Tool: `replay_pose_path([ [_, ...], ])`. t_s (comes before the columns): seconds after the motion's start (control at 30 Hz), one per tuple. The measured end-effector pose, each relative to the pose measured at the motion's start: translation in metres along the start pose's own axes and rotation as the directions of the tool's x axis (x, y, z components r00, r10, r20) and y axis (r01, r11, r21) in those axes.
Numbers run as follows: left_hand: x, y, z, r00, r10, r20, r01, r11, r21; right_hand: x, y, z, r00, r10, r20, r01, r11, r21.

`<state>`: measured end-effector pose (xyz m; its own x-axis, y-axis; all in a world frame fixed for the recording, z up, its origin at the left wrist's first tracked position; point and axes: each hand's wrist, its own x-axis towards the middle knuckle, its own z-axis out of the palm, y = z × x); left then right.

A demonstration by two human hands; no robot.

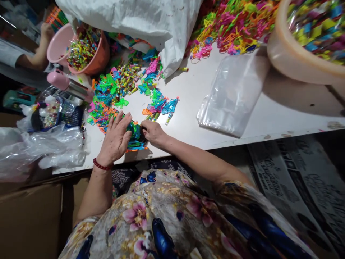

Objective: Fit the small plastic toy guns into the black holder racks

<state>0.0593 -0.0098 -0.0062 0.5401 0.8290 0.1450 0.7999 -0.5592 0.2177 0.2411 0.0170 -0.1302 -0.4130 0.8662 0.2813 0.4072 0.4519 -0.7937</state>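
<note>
Glossy plastic toy heap (113,97) crowds white table (269,115); crinkled clear bags (233,95) beside. Left hand (115,140) flat, fingers spread, pressing green toy bundle (134,135); right hand (153,132) pinches it.

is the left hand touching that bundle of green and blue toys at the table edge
Touching: the head view shows the left hand lying flat against the toy bundle.

text: none legible | printed sacks (302,180): lettering too blurred to read

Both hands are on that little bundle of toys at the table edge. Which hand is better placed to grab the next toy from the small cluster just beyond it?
Probably the right hand: it sits directly below the small cluster, while the left hand lies flat on the bundle, steadying it.
</note>
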Motion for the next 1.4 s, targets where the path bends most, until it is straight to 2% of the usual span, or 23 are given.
replay_pose_path([
  [0.13,0.003,0.001,0.0,0.999,-0.005,0.033,0.005,1.0,0.011,-0.001,-0.005,-0.004,0.997,-0.007,0.074,0.014,0.995,-0.101],
  [0.2,0.006,0.002,-0.001,0.998,-0.008,0.056,0.008,1.0,-0.002,-0.001,-0.006,-0.006,0.997,0.023,0.071,-0.016,0.995,-0.096],
  [0.3,0.011,0.002,-0.002,0.997,-0.02,0.077,0.021,1.0,-0.009,0.001,-0.005,-0.006,0.99,0.143,0.017,-0.144,0.985,0.09],
  [0.37,0.014,0.002,-0.001,0.997,-0.029,0.076,0.029,1.0,0.0,0.004,-0.005,-0.007,0.964,0.261,-0.039,-0.241,0.93,0.279],
  [0.43,0.015,0.002,-0.001,0.997,-0.034,0.071,0.034,0.999,0.004,0.008,-0.004,-0.011,0.937,0.34,-0.082,-0.282,0.873,0.398],
  [0.57,0.016,0.001,0.0,0.997,-0.04,0.067,0.041,0.999,-0.01,0.012,-0.003,-0.024,0.891,0.435,-0.131,-0.364,0.856,0.368],
  [0.63,0.016,0.002,0.0,0.998,-0.04,0.045,0.041,0.999,-0.032,0.012,-0.001,-0.03,0.885,0.451,-0.115,-0.393,0.856,0.337],
  [0.73,0.013,0.001,0.0,0.999,-0.029,-0.034,0.025,0.995,-0.094,0.013,0.002,-0.029,0.933,0.351,-0.075,-0.322,0.911,0.259],
  [0.83,0.01,0.0,-0.001,0.988,-0.029,-0.154,0.012,0.994,-0.111,0.014,0.005,-0.014,0.989,0.121,-0.081,-0.106,0.98,0.169],
  [0.9,0.008,-0.002,-0.002,0.981,-0.036,-0.188,0.02,0.996,-0.085,0.014,0.007,-0.001,0.996,-0.037,-0.077,0.048,0.988,0.145],
  [0.97,0.006,-0.004,-0.002,0.989,-0.04,-0.144,0.033,0.998,-0.057,0.014,0.01,0.009,0.99,-0.125,-0.064,0.133,0.981,0.142],
  [1.03,0.005,-0.007,-0.002,0.995,-0.045,-0.083,0.042,0.998,-0.038,0.013,0.013,0.015,0.99,-0.128,-0.05,0.134,0.98,0.145],
  [1.13,0.004,-0.009,0.0,0.997,-0.055,-0.063,0.053,0.998,-0.031,0.011,0.017,0.017,0.999,-0.036,-0.021,0.039,0.988,0.149],
  [1.2,0.004,-0.01,0.0,0.996,-0.056,-0.073,0.053,0.997,-0.049,0.011,0.017,0.016,1.0,0.004,-0.006,-0.003,0.989,0.149],
  [1.3,0.004,-0.009,0.001,0.994,-0.047,-0.098,0.038,0.995,-0.089,0.009,0.016,0.015,1.0,-0.009,-0.001,0.009,0.989,0.149],
  [1.4,0.0,-0.007,0.003,0.978,-0.07,-0.196,0.046,0.992,-0.121,0.008,0.015,0.013,1.0,-0.03,0.002,0.029,0.991,0.13],
])
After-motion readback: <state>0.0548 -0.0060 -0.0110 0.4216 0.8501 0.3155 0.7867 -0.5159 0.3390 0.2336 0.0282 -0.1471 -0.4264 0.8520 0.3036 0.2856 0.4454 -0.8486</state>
